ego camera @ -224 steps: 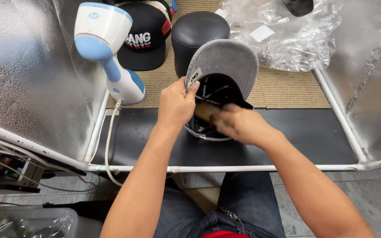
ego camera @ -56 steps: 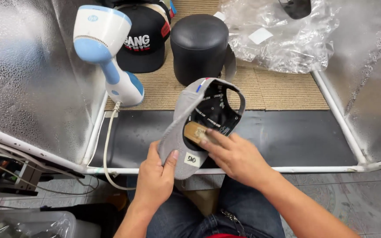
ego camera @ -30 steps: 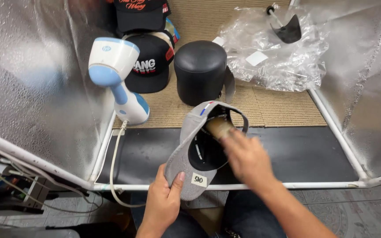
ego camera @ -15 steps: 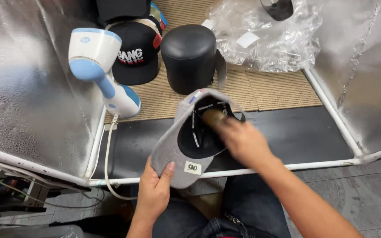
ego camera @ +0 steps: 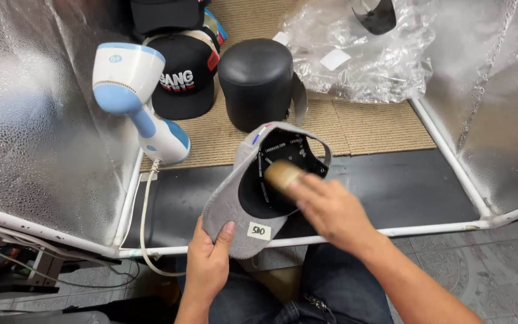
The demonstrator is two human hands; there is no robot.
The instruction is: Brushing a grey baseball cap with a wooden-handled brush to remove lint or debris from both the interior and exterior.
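A grey cap (ego camera: 229,207) with a black inside is held upside down, its brim toward me, a small white sticker on the brim's underside. My left hand (ego camera: 208,264) grips the brim from below, thumb on top. My right hand (ego camera: 331,210) reaches into the crown and holds a tan cylindrical object (ego camera: 283,175) against the black lining; the hand is blurred by motion.
A blue-and-white handheld steamer (ego camera: 136,99) stands at the left with its cord trailing down. Behind are a black cylindrical stand (ego camera: 256,81), black caps (ego camera: 184,75) and crumpled clear plastic (ego camera: 367,54). Silver reflective walls (ego camera: 37,120) and a white pipe frame (ego camera: 445,227) enclose the space.
My right hand went from the cap's rim deeper into the crown with the tan object. The cap sits a little lower; my left hand keeps its hold on the brim.
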